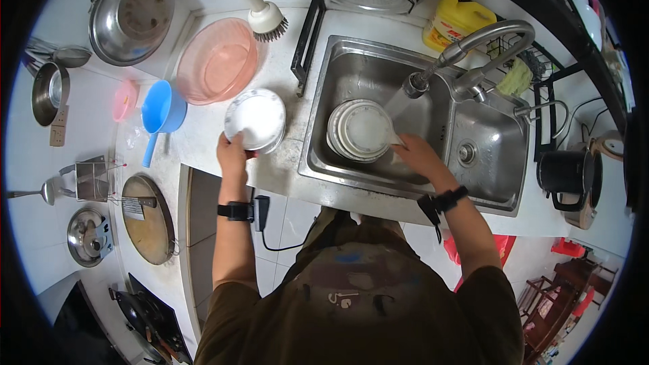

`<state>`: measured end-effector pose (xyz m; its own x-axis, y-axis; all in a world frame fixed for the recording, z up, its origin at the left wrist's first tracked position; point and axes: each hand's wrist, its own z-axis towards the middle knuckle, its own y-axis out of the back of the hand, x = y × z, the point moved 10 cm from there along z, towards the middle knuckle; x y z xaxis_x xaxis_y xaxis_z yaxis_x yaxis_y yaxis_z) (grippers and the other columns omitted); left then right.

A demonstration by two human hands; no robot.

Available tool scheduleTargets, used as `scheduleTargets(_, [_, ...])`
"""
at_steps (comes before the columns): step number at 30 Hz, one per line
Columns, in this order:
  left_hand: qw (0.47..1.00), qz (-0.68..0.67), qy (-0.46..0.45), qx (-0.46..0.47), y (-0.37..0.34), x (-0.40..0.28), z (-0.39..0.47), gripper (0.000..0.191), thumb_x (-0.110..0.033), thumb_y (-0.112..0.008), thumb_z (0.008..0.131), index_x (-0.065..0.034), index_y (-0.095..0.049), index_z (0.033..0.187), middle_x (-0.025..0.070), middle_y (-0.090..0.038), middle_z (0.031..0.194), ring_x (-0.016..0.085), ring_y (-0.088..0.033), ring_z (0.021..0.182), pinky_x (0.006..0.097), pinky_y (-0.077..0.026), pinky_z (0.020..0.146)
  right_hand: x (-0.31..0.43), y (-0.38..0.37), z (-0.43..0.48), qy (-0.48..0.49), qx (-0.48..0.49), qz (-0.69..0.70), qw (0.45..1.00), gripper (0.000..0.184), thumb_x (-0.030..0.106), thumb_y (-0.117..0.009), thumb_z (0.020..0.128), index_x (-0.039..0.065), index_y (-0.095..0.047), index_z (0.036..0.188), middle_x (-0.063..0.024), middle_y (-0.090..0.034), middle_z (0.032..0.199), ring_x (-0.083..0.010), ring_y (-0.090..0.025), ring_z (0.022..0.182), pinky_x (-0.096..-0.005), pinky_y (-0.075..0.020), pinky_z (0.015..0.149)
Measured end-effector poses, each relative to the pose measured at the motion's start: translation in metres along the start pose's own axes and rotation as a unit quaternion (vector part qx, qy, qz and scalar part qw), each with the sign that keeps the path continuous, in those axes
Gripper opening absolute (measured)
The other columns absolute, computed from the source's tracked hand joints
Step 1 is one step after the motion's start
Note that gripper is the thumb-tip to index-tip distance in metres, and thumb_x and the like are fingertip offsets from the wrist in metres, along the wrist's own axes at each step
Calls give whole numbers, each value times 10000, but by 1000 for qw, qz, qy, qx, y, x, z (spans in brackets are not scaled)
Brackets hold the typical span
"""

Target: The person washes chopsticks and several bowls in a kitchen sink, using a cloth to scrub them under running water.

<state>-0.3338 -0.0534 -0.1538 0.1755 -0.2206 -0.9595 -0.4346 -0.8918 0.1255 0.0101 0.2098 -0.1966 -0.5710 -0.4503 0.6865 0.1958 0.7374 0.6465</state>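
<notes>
My left hand [235,157] grips the near edge of a white plate with a patterned rim [256,119], at a small stack on the counter left of the sink. My right hand [418,157] reaches into the large basin of the steel sink [405,71]. Its fingers are at the right side of a stack of white dishes [366,129], on what looks like a short handle or spoon of the top dish; the exact hold is unclear. Water sprays from the pull-down faucet [416,85] beside this stack.
A pink plastic basin [218,61] and a blue dipper [163,111] stand left of the plates. A brush with a white handle [266,17] is above them. Behind the sink are a yellow detergent jug [456,15] and a black rack; a black pot [565,177] stands right.
</notes>
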Motion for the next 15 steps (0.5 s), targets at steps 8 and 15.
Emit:
scheduleTargets(8, [997,42,49,-41,29,37,6,335,-161,-596,891,79,-515,1111,142,-627,825,171,-595,516,266,-521,456,6,-69,77,125,-6,-167,978,318,228,-579,855,21,-627,1091,-185,-608,1045,-351,-569,998,-428,-473,869])
scheduleTargets(15, [953,237,-135,-134,40,1,-50,305,-221,-625,906,-3,-540,1101,52,-578,799,93,-488,496,215,-375,433,1,-100,84,117,97,-290,945,302,208,-691,713,45,-644,963,-148,-653,945,-329,-618,927,-427,-499,817])
